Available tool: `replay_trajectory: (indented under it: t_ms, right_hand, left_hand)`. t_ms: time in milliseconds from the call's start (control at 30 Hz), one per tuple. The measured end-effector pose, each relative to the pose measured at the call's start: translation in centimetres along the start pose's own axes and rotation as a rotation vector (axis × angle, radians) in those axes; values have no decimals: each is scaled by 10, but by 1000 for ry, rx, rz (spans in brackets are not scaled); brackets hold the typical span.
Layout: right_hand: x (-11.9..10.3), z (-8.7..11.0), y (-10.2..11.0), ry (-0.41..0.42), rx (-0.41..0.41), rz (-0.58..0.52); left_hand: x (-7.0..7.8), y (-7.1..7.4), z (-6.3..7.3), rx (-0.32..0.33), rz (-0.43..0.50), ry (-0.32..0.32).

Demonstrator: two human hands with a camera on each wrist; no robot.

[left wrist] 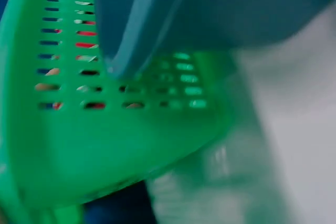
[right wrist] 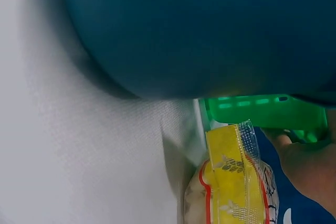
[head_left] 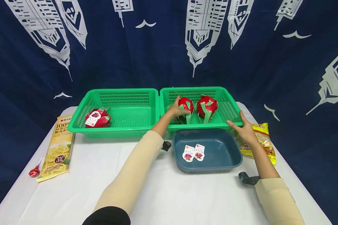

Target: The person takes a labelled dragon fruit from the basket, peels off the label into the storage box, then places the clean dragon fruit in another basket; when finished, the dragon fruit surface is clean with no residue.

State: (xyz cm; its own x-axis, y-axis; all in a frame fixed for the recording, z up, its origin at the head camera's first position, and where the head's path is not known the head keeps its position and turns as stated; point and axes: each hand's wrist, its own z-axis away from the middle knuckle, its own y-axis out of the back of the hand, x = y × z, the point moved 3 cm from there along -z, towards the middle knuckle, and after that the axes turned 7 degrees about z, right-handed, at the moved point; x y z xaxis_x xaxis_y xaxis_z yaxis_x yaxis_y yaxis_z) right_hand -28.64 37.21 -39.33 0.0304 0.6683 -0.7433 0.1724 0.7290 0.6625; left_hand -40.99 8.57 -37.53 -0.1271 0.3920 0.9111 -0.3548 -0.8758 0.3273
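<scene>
In the head view, my left hand [head_left: 176,110] reaches into the right green basket [head_left: 197,126] and grips the left one of two red dragon fruits [head_left: 187,105], thumb across its front and fingers along its left side. The second dragon fruit [head_left: 207,107] sits just to the right. My right hand [head_left: 245,130] holds the basket's front right corner; part of this hand shows in the right wrist view beside the green rim [right wrist: 247,109]. Through the basket's slots, the left wrist view shows bits of red.
A dark blue tray [head_left: 214,167] with two dragon fruit stickers [head_left: 194,152] stands before the basket. The left green basket [head_left: 124,133] holds a stickered dragon fruit [head_left: 103,120]. A noodle packet [head_left: 57,147] and a lollipop [head_left: 34,171] lie left, a yellow bag [head_left: 263,137] right.
</scene>
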Motion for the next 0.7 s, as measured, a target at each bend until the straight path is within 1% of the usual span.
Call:
replay_trajectory:
  t_ms: [67,100,167,200,267,333,367,433,467,533,567,633,700]
  right_hand:
    - [-1,1,-3,-1,-12,4]
    - [-2,2,-4,-3,-17,7]
    - [-3,3,-7,-7,-29,13]
    - [-4,4,-9,-9,-35,18]
    - [-5,5,-11,-11,-43,18]
    - [-6,6,-13,-16,-49,16]
    - [-7,6,-14,-20,-51,14]
    - [-8,6,-13,-33,-55,12]
    - [-9,7,-13,-42,-57,21]
    - [-11,8,-11,-62,-64,59]
    - [-13,9,-11,-71,-71,88]
    - [-19,10,-8,-85,-92,166]
    - [-29,10,-5,-82,-111,278]
  left_hand:
    - [2,7,12,-9,-14,-12]
    - [3,11,19,-10,-28,-31]
    - [8,22,38,-2,-74,-79]
    - [10,29,47,5,-97,-116]
    - [15,48,69,53,-172,-203]
    - [17,72,94,130,-218,-281]
    - [17,85,107,185,-240,-327]
    - [11,111,131,320,-271,-420]
    - [6,124,143,392,-279,-455]
    - [-9,149,165,545,-257,-507]
    - [-18,161,174,625,-240,-522]
    - [-39,181,191,789,-203,-517]
    - [-63,199,204,950,-154,-472]
